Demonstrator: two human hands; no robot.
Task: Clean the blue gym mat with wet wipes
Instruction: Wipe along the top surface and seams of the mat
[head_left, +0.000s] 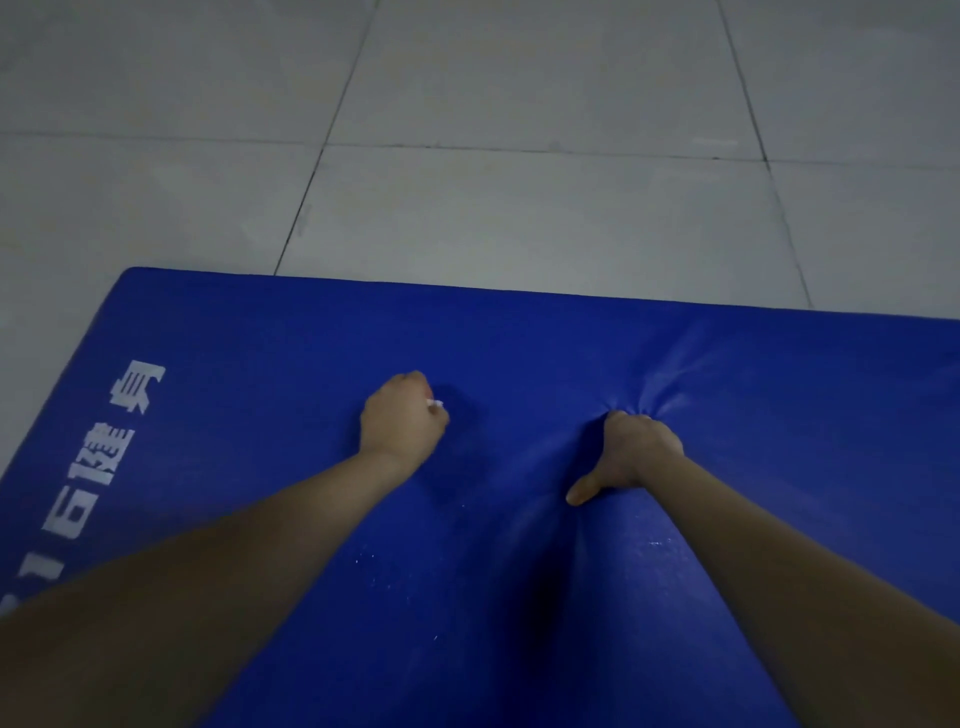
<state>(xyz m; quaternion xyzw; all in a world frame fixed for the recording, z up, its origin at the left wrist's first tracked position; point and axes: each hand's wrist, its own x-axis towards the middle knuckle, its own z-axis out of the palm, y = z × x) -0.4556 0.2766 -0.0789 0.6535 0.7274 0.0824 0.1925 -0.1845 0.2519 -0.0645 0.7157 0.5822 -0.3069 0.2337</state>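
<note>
One blue mat (519, 338) lies on one tiled floor (519, 208). Two hands rest on the mat: one left hand (402, 415) and one right hand (631, 457). One white wipe (435, 404) shows as a scrap at the left hand's fingers.

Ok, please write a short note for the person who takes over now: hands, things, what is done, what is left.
Left hand: fist around a white wipe, on the mat.
Right hand: presses into the mat, cover creased ahead of it; grip unclear.
Small white specks lie on the near part.
How much is wiped cannot be told; continue wiping.
</note>
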